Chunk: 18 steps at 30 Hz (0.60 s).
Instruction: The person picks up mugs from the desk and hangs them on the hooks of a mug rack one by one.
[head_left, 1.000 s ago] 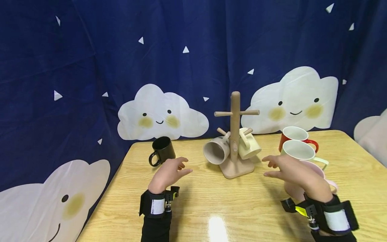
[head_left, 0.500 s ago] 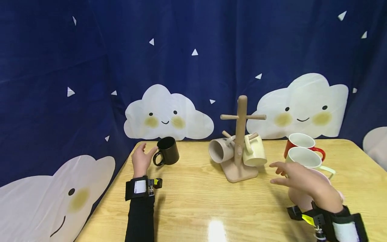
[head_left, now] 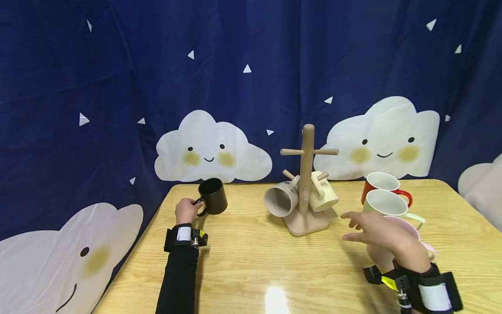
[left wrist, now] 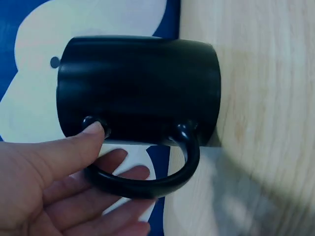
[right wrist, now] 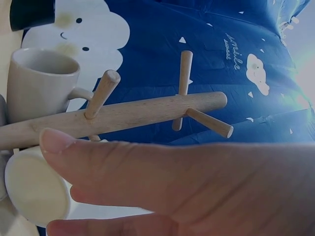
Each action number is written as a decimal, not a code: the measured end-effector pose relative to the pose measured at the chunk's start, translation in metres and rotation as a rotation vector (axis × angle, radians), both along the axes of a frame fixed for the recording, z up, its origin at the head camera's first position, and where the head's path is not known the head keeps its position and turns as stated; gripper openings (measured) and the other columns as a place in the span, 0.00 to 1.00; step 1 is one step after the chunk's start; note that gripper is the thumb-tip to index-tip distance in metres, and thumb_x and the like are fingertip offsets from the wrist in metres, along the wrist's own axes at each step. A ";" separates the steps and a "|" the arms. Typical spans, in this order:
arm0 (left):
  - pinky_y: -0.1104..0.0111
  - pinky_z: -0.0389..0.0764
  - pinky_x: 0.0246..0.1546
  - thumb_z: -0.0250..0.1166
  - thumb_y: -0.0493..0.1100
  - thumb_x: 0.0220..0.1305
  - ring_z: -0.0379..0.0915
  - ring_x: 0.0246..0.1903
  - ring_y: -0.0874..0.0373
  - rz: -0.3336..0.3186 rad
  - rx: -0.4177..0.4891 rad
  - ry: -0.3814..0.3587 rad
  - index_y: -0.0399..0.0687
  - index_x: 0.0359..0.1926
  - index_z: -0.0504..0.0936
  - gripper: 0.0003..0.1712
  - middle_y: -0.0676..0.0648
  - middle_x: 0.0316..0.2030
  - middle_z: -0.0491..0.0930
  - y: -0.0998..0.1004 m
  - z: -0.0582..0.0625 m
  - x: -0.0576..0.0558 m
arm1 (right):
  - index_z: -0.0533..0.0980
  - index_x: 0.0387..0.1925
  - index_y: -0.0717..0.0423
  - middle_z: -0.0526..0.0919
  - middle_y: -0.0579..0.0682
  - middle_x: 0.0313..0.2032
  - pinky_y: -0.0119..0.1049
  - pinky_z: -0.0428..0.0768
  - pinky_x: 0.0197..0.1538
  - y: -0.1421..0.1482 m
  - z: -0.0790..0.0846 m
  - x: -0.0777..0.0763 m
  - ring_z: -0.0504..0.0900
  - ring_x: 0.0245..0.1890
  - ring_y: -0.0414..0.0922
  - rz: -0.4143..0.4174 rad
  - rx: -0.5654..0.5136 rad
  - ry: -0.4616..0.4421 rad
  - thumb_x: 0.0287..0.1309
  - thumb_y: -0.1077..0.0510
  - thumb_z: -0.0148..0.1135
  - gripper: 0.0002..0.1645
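A navy cloth [head_left: 251,30] with smiling white clouds [head_left: 209,135] hangs beyond a pale wood-grained table [head_left: 239,257] whose near part shows glare [head_left: 276,300].

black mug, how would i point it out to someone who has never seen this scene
On the wooden table, find the mug tree, then look left toward the far left corner. There the left hand holds the black mug by its handle. It is the only mug here that is black inside and out.
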State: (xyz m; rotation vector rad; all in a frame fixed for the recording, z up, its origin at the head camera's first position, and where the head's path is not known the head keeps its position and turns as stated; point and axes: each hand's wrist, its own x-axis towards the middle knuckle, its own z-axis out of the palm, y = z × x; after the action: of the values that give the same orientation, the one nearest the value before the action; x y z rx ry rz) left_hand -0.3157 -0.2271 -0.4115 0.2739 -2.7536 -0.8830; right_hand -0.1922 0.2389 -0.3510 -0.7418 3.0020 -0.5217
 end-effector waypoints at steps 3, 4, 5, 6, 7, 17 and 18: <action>0.70 0.60 0.21 0.65 0.43 0.57 0.67 0.20 0.51 -0.017 0.018 0.049 0.34 0.19 0.80 0.17 0.46 0.14 0.73 -0.001 -0.001 -0.001 | 0.72 0.48 0.67 0.82 0.54 0.31 0.42 0.77 0.34 -0.001 0.000 -0.001 0.81 0.32 0.50 -0.018 -0.003 -0.039 0.46 0.50 0.69 0.32; 0.70 0.61 0.21 0.64 0.43 0.57 0.68 0.21 0.50 -0.020 0.018 0.065 0.33 0.20 0.80 0.16 0.44 0.15 0.75 0.000 0.001 -0.001 | 0.72 0.49 0.67 0.82 0.54 0.32 0.43 0.78 0.35 -0.001 0.000 -0.001 0.81 0.33 0.50 -0.027 -0.002 -0.053 0.46 0.50 0.69 0.32; 0.69 0.62 0.22 0.64 0.43 0.58 0.69 0.22 0.49 -0.019 0.015 0.079 0.33 0.22 0.81 0.16 0.42 0.17 0.76 0.001 0.003 0.000 | 0.72 0.49 0.67 0.82 0.55 0.32 0.43 0.78 0.35 -0.002 0.000 -0.001 0.81 0.33 0.50 -0.028 -0.002 -0.062 0.46 0.50 0.69 0.32; 0.68 0.64 0.22 0.64 0.43 0.58 0.71 0.23 0.48 -0.017 0.009 0.093 0.33 0.23 0.82 0.16 0.40 0.19 0.78 0.002 0.007 0.001 | 0.72 0.49 0.67 0.82 0.55 0.32 0.44 0.78 0.35 -0.002 0.000 -0.002 0.81 0.33 0.51 -0.028 -0.002 -0.066 0.46 0.50 0.69 0.32; 0.67 0.65 0.23 0.63 0.44 0.59 0.72 0.24 0.47 -0.015 0.008 0.104 0.33 0.25 0.83 0.16 0.39 0.22 0.80 0.003 0.011 0.002 | 0.72 0.49 0.67 0.82 0.55 0.33 0.44 0.78 0.35 -0.002 0.000 -0.002 0.81 0.33 0.51 -0.026 -0.002 -0.069 0.46 0.51 0.69 0.32; 0.60 0.69 0.29 0.63 0.45 0.60 0.75 0.29 0.43 -0.012 0.016 0.260 0.34 0.32 0.84 0.15 0.36 0.29 0.83 0.007 0.046 0.030 | 0.72 0.49 0.68 0.82 0.56 0.32 0.42 0.78 0.35 -0.002 0.000 -0.002 0.81 0.33 0.51 -0.012 0.004 -0.081 0.47 0.50 0.68 0.32; 0.62 0.68 0.29 0.62 0.45 0.60 0.75 0.28 0.44 -0.016 0.029 0.258 0.34 0.32 0.84 0.15 0.36 0.29 0.83 0.007 0.047 0.033 | 0.72 0.49 0.68 0.82 0.56 0.33 0.43 0.78 0.35 -0.002 0.000 -0.003 0.81 0.33 0.51 -0.016 0.005 -0.090 0.47 0.50 0.68 0.33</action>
State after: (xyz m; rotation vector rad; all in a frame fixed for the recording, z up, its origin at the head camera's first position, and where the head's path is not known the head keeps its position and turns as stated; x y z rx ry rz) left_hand -0.2823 -0.2201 -0.3646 0.1325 -2.5099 -0.8937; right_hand -0.1948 0.2367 -0.3511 -0.6750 2.9274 -0.5330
